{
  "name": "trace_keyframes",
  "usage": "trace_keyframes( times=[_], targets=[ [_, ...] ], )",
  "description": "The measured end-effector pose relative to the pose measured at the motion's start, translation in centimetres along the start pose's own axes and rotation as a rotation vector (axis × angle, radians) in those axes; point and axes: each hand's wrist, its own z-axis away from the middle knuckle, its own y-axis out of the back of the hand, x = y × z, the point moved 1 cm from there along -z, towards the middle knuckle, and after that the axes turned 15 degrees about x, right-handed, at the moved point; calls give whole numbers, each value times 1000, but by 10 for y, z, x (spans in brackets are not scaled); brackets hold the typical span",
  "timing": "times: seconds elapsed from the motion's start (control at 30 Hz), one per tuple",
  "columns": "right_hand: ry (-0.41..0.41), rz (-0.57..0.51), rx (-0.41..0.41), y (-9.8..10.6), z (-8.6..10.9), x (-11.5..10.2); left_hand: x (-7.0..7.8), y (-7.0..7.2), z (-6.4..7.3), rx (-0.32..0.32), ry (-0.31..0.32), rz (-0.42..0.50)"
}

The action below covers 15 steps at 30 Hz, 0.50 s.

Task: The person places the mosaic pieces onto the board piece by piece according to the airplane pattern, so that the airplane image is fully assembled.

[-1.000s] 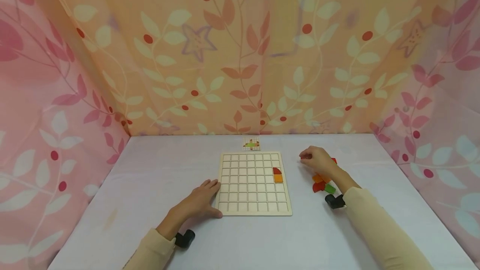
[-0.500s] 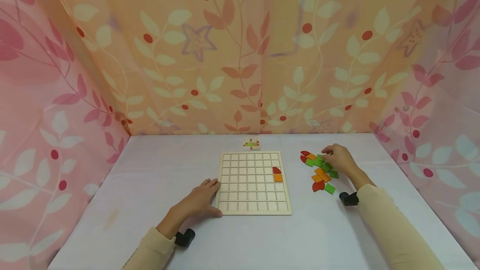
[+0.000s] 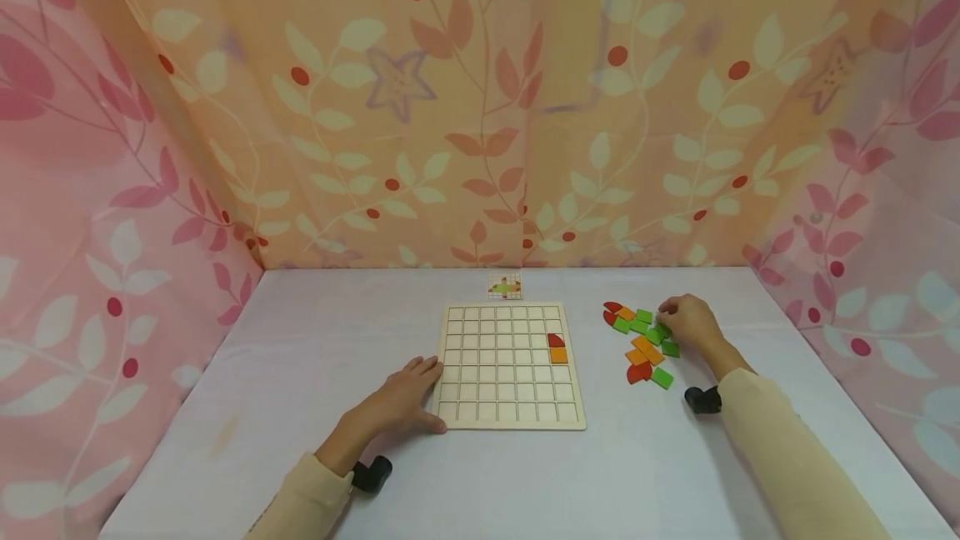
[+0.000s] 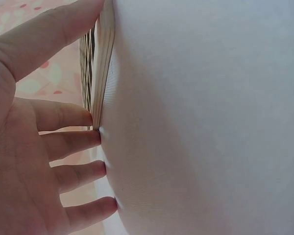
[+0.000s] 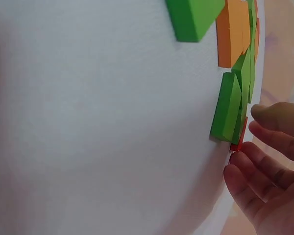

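The right hand (image 3: pixel 692 327) hides the table beneath it; whether its fingertips touch a tile is unclear. Near those fingers, a red tile (image 5: pixel 239 141) shows only partly, and a green tile (image 5: pixel 188 19) farther off is cut by the top edge. Above the left hand's (image 4: pixel 27 161) fingers, the same edge crops the board (image 4: pixel 104 63). Ahead, between both hands, the card's (image 3: pixel 505 286) pattern is too small to read.

board (image 3: pixel 480 357): 1 | squares (image 3: pixel 507 373): 7 by 7 | seated red piece (image 3: pixel 555 341): 1 | seated orange piece (image 3: pixel 558 356): 1 | loose pieces, overlapping, exact tally unclear: green pieces (image 3: pixel 662 377) at least 6, orange pieces (image 3: pixel 655 355) at least 3, red pieces (image 3: pixel 637 373) at least 3 | card (image 3: pixel 505 287): 1 | left hand (image 3: pixel 401 398): 1 | right hand (image 3: pixel 692 326): 1 | counter (image 3: pixel 510 482): 1
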Motion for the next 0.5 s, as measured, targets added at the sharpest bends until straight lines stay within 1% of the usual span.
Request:
trace_keyframes(
  times=[0.3,0.5],
  targets=[
    [-29,-14,-2,2,-2,4,-1,0,0,-1,2,-3],
    [-12,-15,4,3,-4,12,-1,-1,-1,3,-11,-10]
  ],
)
